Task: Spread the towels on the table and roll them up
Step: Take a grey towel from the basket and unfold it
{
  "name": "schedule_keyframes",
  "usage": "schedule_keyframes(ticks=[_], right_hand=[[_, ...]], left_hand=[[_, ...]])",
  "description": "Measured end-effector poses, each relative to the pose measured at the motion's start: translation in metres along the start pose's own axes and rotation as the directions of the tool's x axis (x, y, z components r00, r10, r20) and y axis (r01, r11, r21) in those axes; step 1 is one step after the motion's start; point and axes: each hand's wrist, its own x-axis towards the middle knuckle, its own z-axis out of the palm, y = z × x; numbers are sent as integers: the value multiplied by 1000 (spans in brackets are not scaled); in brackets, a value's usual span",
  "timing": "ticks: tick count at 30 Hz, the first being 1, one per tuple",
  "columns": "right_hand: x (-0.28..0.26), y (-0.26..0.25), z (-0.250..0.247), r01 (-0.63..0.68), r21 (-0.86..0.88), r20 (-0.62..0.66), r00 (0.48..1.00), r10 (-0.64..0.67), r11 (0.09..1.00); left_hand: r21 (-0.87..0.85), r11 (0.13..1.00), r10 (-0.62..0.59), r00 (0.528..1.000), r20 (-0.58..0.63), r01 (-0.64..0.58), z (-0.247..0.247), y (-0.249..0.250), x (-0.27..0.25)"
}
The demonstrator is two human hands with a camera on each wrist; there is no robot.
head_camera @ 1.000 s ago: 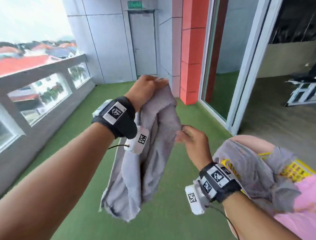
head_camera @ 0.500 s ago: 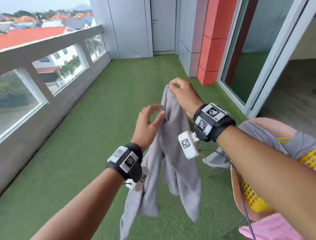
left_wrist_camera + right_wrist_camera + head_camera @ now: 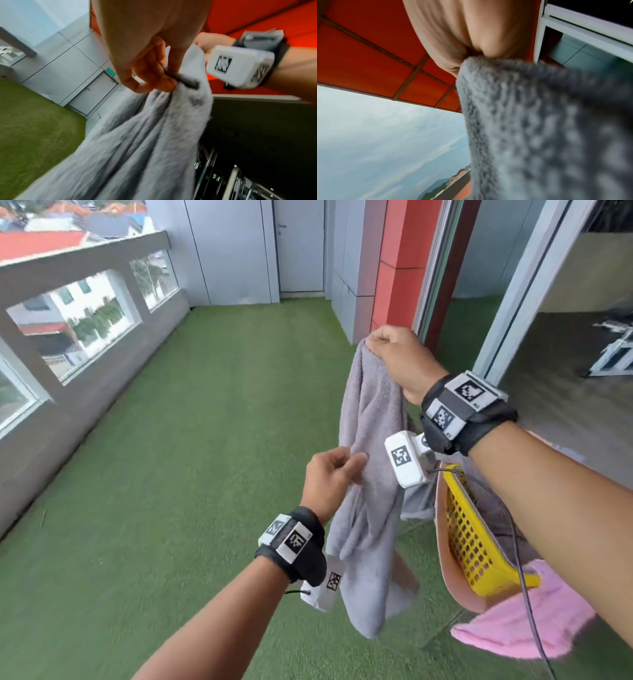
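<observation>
A grey towel (image 3: 370, 501) hangs in the air over the green turf. My right hand (image 3: 387, 347) grips its top corner, held high near the red pillar. My left hand (image 3: 337, 470) is lower and pinches the towel's edge about halfway down; the left wrist view shows the thumb and fingers (image 3: 164, 79) closed on a dark hem of the towel (image 3: 137, 142). In the right wrist view the towel (image 3: 539, 128) fills the right side, bunched under the fist (image 3: 476, 54). No table is in view.
A yellow laundry basket (image 3: 476, 546) holding more grey cloth stands at the right, on a pink surface with a pink towel (image 3: 534, 621) draped over it. A grey parapet wall (image 3: 85, 392) runs along the left. Glass sliding doors (image 3: 513, 302) are at the right.
The right hand has lifted the towel's corner higher and to the right. The left hand, open beside the towel half a second ago, now pinches its edge lower down.
</observation>
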Motion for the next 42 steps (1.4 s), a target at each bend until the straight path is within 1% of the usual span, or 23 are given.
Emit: schedule_keyframes(ticks=[3, 5, 6, 8, 9, 10, 12, 14, 16, 18, 20, 22, 23, 25, 27, 28, 30, 32, 34, 36, 38, 40, 42], right_hand=[[-7, 25, -20, -25, -66, -30, 999, 23, 998], [-26, 45, -23, -50, -117, -78, 996, 41, 992], [-42, 54, -22, -56, -112, -131, 991, 41, 992], [-82, 63, -15, -56, 6, -227, 972, 56, 998], [-102, 66, -9, -50, 90, -231, 970, 70, 995], [-120, 68, -4, -49, 146, -201, 977, 78, 988], [-142, 72, 5, -73, 210, -128, 987, 102, 975], [-146, 79, 9, -82, 241, -139, 983, 118, 967], [-138, 83, 9, -97, 242, -230, 961, 154, 965], [-129, 87, 5, -108, 232, -281, 944, 173, 967], [-125, 82, 1, -108, 265, -224, 960, 171, 958], [-125, 73, -7, -124, 403, -88, 981, 173, 907], [-124, 70, -12, -141, 482, -24, 984, 174, 865], [-119, 60, -26, -179, 592, 61, 982, 178, 785], [-110, 56, -39, -223, 615, 115, 974, 194, 757], [-106, 55, -43, -248, 600, 142, 969, 203, 760], [-98, 57, -47, -287, 542, 167, 958, 234, 790], [-94, 59, -48, -304, 486, 159, 953, 259, 820], [-94, 59, -51, -281, 412, 155, 959, 238, 866], [-97, 60, -57, -249, 287, 219, 957, 189, 925], [-103, 65, -61, -246, 204, 293, 939, 181, 948], [-107, 69, -63, -269, 185, 286, 935, 210, 945], [-109, 71, -64, -297, 243, 244, 940, 238, 924]], left_hand=[[4, 1000, 15, 1000, 3, -15, -3, 30, 12], [-57, 998, 16, 1000, 8, -15, -4, 54, 28], [-103, 995, -8, 1000, 26, 10, -2, 66, 36], [-153, 982, -96, 992, 79, 107, 4, 83, 54], [-149, 975, -149, 983, 108, 164, 10, 86, 62], [-136, 967, -201, 971, 127, 218, 16, 88, 68], [-114, 951, -275, 955, 115, 287, 28, 88, 73], [-111, 947, -293, 953, 83, 301, 40, 87, 74], [-97, 953, -281, 957, 77, 288, 49, 86, 74], [-101, 956, -267, 958, 107, 277, 53, 87, 73], [-115, 960, -247, 965, 94, 257, 48, 90, 76], [-107, 973, -200, 978, 60, 206, 39, 87, 83], [-83, 978, -185, 979, 86, 192, 34, 82, 86], [-72, 983, -148, 965, 216, 167, 25, 72, 85], [-57, 990, -97, 922, 375, 127, 22, 57, 73], [-53, 995, -52, 907, 418, 81, 23, 49, 66], [-89, 995, 5, 915, 403, 33, 29, 36, 54], [-151, 987, -8, 942, 336, 62, 36, 28, 50], [-184, 979, -32, 959, 280, 86, 40, 26, 49], [-194, 977, -41, 965, 260, 93, 40, 28, 51], [-207, 974, -36, 961, 275, 96, 37, 32, 55], [-161, 986, 12, 955, 297, 37, 37, 37, 57], [-51, 992, 124, 942, 312, -114, 42, 39, 53]])
